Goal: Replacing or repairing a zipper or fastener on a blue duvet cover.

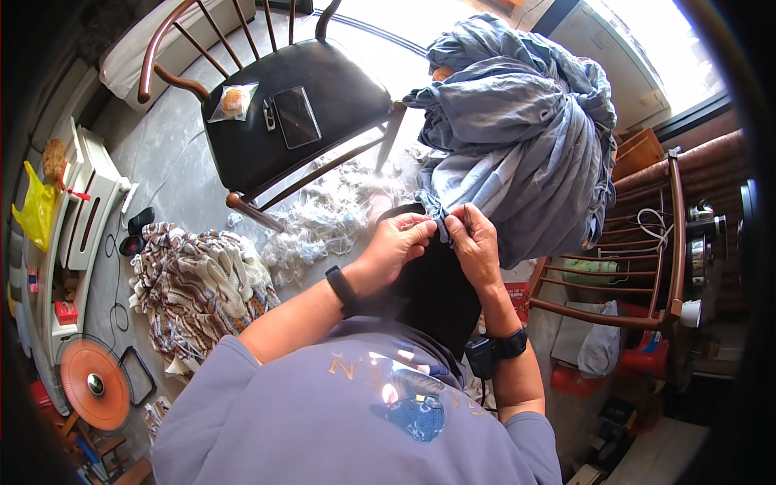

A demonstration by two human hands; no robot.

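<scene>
A big heap of blue-grey cloth (521, 133) rises ahead of me, slightly to the right. Its gathered near end comes down in front of my body, where both hands meet on it. My left hand (402, 244) pinches the cloth's edge between thumb and fingers. Close beside it, my right hand (475, 244) is also closed on that edge, fingertips bent inward. Whether a small tool or a thread is between the fingers is too small to tell. Grey-white lint and thread scraps (323, 222) lie on the floor to the left of the cloth.
A dark wooden chair with a black seat (242, 158) stands ahead left, bearing a tablet (297, 118) and a bagged bun (233, 102). Brown-and-white patterned knit fabric (202, 287) is piled at left, near an orange fan (94, 384). A wooden rack (602, 316) stands at right.
</scene>
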